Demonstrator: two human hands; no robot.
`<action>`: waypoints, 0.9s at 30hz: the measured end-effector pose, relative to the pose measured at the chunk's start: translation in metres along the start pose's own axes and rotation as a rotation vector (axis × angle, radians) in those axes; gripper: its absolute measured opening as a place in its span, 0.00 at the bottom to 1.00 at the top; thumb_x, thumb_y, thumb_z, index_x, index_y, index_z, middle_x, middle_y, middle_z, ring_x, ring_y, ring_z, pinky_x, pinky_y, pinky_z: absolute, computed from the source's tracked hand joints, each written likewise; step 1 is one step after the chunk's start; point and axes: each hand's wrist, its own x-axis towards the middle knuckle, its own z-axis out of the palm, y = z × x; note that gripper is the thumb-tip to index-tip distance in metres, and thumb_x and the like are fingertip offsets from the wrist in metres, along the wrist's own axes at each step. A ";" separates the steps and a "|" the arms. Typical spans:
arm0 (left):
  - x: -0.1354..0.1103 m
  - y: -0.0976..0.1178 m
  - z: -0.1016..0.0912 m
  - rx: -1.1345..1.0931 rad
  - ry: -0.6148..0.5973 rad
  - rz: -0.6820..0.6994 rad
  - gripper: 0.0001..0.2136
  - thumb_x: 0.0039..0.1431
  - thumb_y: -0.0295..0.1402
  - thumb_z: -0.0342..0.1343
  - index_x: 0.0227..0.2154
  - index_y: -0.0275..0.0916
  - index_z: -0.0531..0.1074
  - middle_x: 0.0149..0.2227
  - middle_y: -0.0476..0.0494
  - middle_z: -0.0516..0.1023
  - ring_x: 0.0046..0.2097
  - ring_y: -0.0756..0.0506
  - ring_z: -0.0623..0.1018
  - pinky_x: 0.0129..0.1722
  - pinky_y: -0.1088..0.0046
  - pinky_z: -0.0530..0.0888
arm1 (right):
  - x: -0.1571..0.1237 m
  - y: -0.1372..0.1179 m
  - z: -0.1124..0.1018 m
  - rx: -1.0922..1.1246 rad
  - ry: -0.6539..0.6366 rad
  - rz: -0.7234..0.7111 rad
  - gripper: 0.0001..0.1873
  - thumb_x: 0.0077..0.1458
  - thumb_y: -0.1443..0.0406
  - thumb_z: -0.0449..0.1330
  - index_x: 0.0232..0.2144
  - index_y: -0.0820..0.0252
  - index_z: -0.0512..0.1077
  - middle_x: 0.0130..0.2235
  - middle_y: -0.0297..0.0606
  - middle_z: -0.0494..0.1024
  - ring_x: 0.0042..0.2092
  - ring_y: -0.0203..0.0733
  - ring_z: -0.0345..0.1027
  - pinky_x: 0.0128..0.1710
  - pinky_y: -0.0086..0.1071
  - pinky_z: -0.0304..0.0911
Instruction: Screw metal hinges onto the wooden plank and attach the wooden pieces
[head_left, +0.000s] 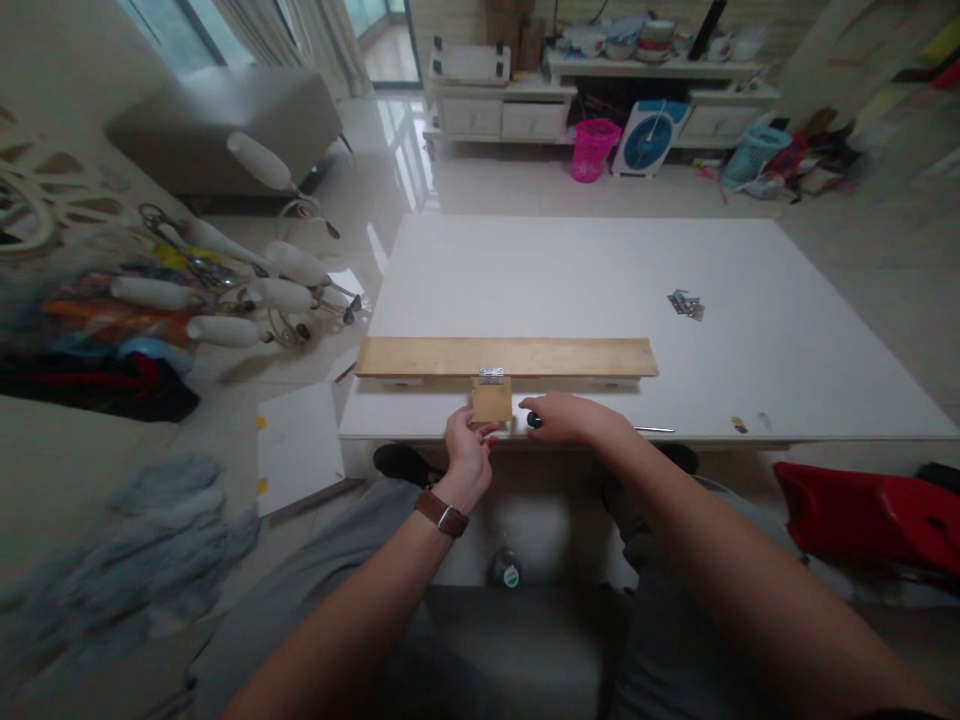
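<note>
A long pale wooden plank [510,354] lies across the near part of the white table. At its front edge a metal hinge [491,376] joins it to a small square wooden block [491,402]. My left hand [469,445] grips the block's lower left side, thumb and fingers around its edge. Just to the right, my right hand [564,416] is closed over a screwdriver [654,429] lying low at the table's front edge. Its dark green handle tip shows by the fingers, and its shaft points right.
Several metal hinges [685,304] lie in a pile on the white table [570,270]. Two small pieces [739,424] rest near its front right edge. A red plastic stool [870,515] is at the right, a white panel [300,450] and lamp parts [281,295] at the left.
</note>
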 end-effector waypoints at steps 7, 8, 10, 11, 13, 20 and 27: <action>0.002 0.003 -0.001 -0.101 -0.094 0.030 0.06 0.59 0.33 0.53 0.37 0.40 0.71 0.30 0.50 0.76 0.24 0.52 0.72 0.27 0.75 0.63 | -0.002 -0.002 0.001 0.016 0.002 -0.012 0.32 0.63 0.63 0.60 0.68 0.54 0.69 0.62 0.51 0.81 0.59 0.57 0.79 0.52 0.41 0.70; 0.002 0.003 -0.002 -0.112 -0.108 0.038 0.06 0.59 0.34 0.54 0.38 0.40 0.71 0.30 0.50 0.76 0.24 0.51 0.72 0.27 0.75 0.63 | -0.003 -0.003 0.001 0.025 0.002 -0.016 0.34 0.62 0.63 0.60 0.70 0.52 0.67 0.61 0.51 0.81 0.58 0.56 0.79 0.51 0.41 0.70; 0.003 0.003 -0.003 -0.130 -0.136 0.052 0.08 0.58 0.36 0.55 0.40 0.41 0.71 0.32 0.50 0.76 0.25 0.50 0.72 0.27 0.74 0.63 | -0.005 -0.005 -0.001 0.036 0.006 -0.022 0.36 0.62 0.64 0.61 0.72 0.51 0.64 0.60 0.50 0.82 0.56 0.55 0.80 0.49 0.39 0.70; 0.003 0.003 -0.003 -0.136 -0.149 0.057 0.09 0.58 0.37 0.56 0.41 0.42 0.71 0.32 0.50 0.76 0.25 0.50 0.72 0.27 0.74 0.63 | -0.005 -0.006 -0.002 0.036 0.012 -0.026 0.37 0.62 0.63 0.61 0.72 0.51 0.63 0.60 0.51 0.82 0.55 0.55 0.80 0.48 0.39 0.70; 0.003 0.003 -0.003 -0.140 -0.171 0.064 0.11 0.57 0.38 0.57 0.41 0.42 0.71 0.32 0.49 0.76 0.25 0.50 0.72 0.28 0.74 0.63 | -0.007 -0.007 -0.005 0.035 0.032 -0.028 0.38 0.62 0.63 0.62 0.73 0.52 0.62 0.58 0.52 0.83 0.53 0.54 0.80 0.46 0.38 0.68; 0.000 0.005 -0.003 -0.094 -0.195 0.078 0.14 0.58 0.40 0.58 0.43 0.39 0.75 0.31 0.49 0.73 0.26 0.51 0.71 0.28 0.74 0.62 | -0.008 -0.011 -0.007 0.043 0.068 0.006 0.51 0.62 0.64 0.61 0.79 0.56 0.40 0.52 0.55 0.85 0.45 0.52 0.80 0.41 0.36 0.64; 0.003 0.002 -0.005 -0.092 -0.183 0.057 0.11 0.57 0.38 0.57 0.40 0.39 0.74 0.32 0.48 0.74 0.27 0.51 0.71 0.28 0.74 0.63 | -0.010 -0.014 -0.010 0.030 0.097 0.054 0.53 0.64 0.62 0.59 0.79 0.58 0.33 0.56 0.59 0.83 0.50 0.56 0.80 0.45 0.38 0.65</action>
